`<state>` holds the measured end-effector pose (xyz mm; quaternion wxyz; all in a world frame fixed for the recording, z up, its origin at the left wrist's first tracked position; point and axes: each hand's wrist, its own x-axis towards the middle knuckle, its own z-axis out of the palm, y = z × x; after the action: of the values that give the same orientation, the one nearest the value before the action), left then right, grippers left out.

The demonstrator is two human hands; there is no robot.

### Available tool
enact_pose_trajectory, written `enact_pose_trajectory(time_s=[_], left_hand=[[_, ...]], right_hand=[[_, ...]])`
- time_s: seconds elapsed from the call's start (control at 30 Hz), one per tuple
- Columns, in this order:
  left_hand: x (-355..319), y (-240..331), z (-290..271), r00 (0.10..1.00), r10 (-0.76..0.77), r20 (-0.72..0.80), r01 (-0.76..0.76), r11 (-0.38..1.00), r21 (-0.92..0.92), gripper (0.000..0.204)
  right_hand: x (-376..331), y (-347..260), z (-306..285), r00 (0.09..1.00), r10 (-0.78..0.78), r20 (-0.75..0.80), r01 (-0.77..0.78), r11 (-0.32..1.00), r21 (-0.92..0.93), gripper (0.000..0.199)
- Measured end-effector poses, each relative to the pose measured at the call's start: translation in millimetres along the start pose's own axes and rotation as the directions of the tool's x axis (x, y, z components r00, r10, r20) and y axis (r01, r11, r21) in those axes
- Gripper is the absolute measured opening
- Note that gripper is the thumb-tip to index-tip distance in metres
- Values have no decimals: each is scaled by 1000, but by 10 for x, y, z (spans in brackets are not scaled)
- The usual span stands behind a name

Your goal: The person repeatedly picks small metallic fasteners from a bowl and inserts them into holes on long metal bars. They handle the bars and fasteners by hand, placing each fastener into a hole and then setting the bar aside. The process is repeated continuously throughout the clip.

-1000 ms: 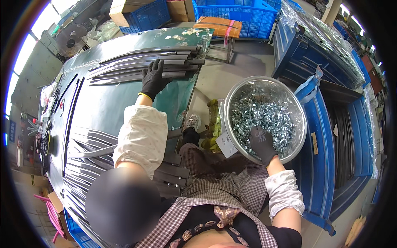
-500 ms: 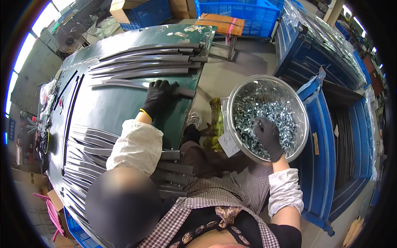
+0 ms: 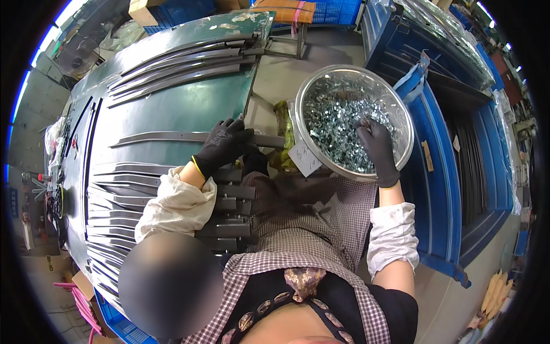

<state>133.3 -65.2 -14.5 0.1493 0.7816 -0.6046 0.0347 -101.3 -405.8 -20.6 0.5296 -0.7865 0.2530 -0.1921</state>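
Note:
My left hand [image 3: 224,143], in a black glove with a yellow cuff edge, grips a long dark grey strip [image 3: 160,137] lying across the green tabletop [image 3: 172,112]. One end of the strip juts past the table's right edge. On my right, a round clear bowl [image 3: 305,129] holds a heap of small shiny metal pieces [image 3: 338,129]. My right hand [image 3: 378,150], also black-gloved, reaches into the bowl with its fingers pinched together over the heap. What lies between those fingertips is hidden.
Several similar strips [image 3: 189,67] lie at the table's far end; another row [image 3: 132,200] lies nearer me. A white paper label [image 3: 305,159] hangs by the bowl. Right of it stands a blue metal bin [image 3: 438,189]. A strapped orange bundle [image 3: 286,10] rests on a stand beyond.
My left hand has drawn one strip toward me, away from the far group. My right hand stays in the bowl, its fingers still pinched. The whole view has shifted slightly.

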Motion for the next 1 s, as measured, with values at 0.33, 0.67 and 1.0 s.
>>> enact_pose_trajectory(time_s=[0.33, 0.67, 1.0], left_hand=[[-240, 1214, -300, 969, 227, -97, -229, 973, -8, 48], [-309, 1456, -436, 961, 239, 139, -190, 936, -295, 29], [-251, 1274, -199, 933, 345, 104, -248, 825, -508, 20]], right_hand=[[-1102, -476, 792, 981, -95, 172, 25, 927, 373, 17], [-1462, -660, 889, 854, -24, 520, -270, 834, 482, 39], [-1315, -463, 901, 739, -216, 638, -31, 936, 352, 58]])
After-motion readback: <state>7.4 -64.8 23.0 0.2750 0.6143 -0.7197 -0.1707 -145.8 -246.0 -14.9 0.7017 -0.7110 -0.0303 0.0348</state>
